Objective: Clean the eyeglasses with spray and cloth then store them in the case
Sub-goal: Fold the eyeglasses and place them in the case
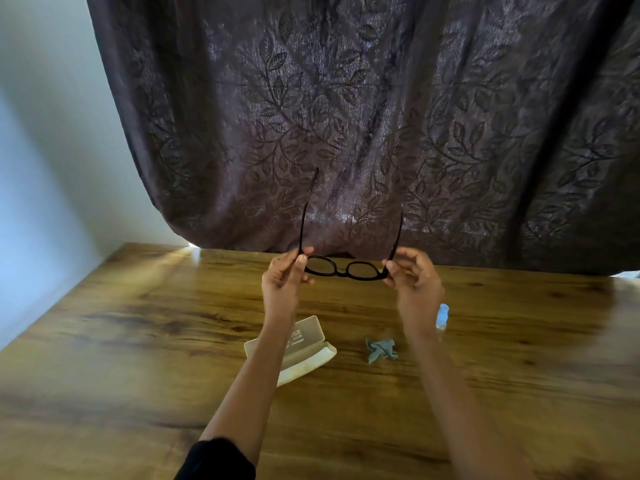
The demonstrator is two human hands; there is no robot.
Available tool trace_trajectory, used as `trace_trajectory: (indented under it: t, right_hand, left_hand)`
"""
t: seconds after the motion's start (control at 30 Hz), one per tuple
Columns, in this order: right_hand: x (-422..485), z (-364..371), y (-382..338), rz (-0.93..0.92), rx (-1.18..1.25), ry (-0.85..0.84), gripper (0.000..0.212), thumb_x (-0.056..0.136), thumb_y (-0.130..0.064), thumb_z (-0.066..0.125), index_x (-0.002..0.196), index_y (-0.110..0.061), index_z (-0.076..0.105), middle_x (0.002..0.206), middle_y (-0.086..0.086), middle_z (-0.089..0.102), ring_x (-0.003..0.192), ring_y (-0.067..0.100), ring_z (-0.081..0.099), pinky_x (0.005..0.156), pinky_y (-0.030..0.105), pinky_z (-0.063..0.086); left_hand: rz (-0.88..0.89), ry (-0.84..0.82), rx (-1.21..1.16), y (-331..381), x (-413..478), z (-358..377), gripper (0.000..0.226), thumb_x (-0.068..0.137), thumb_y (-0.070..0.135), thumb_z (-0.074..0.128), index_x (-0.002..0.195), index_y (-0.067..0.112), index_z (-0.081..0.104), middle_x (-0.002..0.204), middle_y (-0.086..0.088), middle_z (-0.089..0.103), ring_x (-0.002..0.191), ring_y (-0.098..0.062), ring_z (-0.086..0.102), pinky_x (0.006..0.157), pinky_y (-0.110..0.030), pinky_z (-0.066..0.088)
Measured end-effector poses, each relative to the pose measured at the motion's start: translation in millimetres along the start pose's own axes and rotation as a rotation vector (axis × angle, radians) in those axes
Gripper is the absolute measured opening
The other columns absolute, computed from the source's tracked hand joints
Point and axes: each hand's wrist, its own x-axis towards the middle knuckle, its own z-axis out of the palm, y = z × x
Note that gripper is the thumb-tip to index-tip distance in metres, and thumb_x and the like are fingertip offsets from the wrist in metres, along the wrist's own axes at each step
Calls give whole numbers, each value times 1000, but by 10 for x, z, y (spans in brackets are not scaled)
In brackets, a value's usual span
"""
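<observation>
Dark-framed eyeglasses (346, 269) are held up above the wooden table (138, 341), temples unfolded and pointing away from me. My left hand (285, 275) pinches the left hinge end of the frame. My right hand (414, 275) pinches the right hinge end. A cream glasses case (304, 348) lies open on the table below, partly hidden by my left forearm. A crumpled grey cloth (381, 349) lies to the right of the case. A small bottle with a blue cap (442, 315) stands behind my right wrist, mostly hidden.
A dark curtain with a leaf pattern (346, 116) hangs right behind the table's far edge. A pale wall (45, 150) runs along the left side.
</observation>
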Motion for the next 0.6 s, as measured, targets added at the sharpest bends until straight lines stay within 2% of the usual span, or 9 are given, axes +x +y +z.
trace_trajectory:
  t: [0.13, 0.23, 0.27, 0.37, 0.43, 0.5, 0.6]
  right_hand:
    - [-10, 18, -11, -135, -242, -17, 20, 81, -11, 66, 101, -14, 67, 82, -10, 67, 64, 1, 64, 56, 7, 49]
    - [-37, 31, 17, -203, -423, -54, 19, 80, -14, 67, 99, -18, 70, 84, -11, 69, 44, -5, 52, 40, 6, 37]
    - [-49, 37, 27, -217, -464, -74, 19, 80, -13, 67, 97, -19, 71, 86, -10, 69, 43, -6, 51, 39, 5, 36]
    - [-82, 46, 46, -248, -532, -132, 19, 79, -6, 68, 93, -19, 72, 90, -5, 70, 54, -10, 53, 51, 2, 42]
    - [-93, 44, 39, -242, -540, -139, 19, 79, -3, 67, 93, -16, 72, 90, -3, 69, 50, -9, 52, 49, 1, 40]
    - [-94, 38, 41, -233, -540, -135, 19, 79, -2, 66, 93, -14, 72, 90, -2, 69, 55, -12, 54, 46, 1, 38]
    - [-78, 29, 56, -225, -539, -129, 19, 80, -1, 65, 92, -13, 72, 89, 0, 70, 57, -17, 52, 43, 2, 36]
  left_hand:
    - [0, -13, 22, -25, -7, -26, 21, 93, 6, 49, 105, 15, 64, 114, -3, 62, 60, -1, 51, 69, -20, 56]
    - [33, -16, 27, -43, -16, -42, 25, 93, 3, 48, 107, 16, 64, 107, -1, 60, 59, -1, 51, 69, -21, 57]
    - [46, -12, 48, -53, -10, -46, 27, 93, 3, 48, 110, 18, 63, 100, -2, 57, 60, 0, 51, 70, -21, 57]
    - [77, 10, 114, -67, 4, -48, 33, 93, 3, 49, 121, 18, 58, 85, -4, 42, 61, 0, 50, 72, -20, 56]
    - [86, 34, 137, -59, 7, -49, 35, 91, 3, 51, 123, 16, 56, 85, -4, 43, 62, 0, 51, 71, -19, 56]
    - [105, 47, 185, -46, 3, -58, 37, 90, 5, 53, 122, 23, 56, 85, 0, 48, 67, -1, 53, 73, -20, 55]
    - [155, 52, 283, -20, 6, -63, 40, 88, 6, 57, 119, 30, 56, 83, 6, 51, 79, -10, 53, 79, -23, 52]
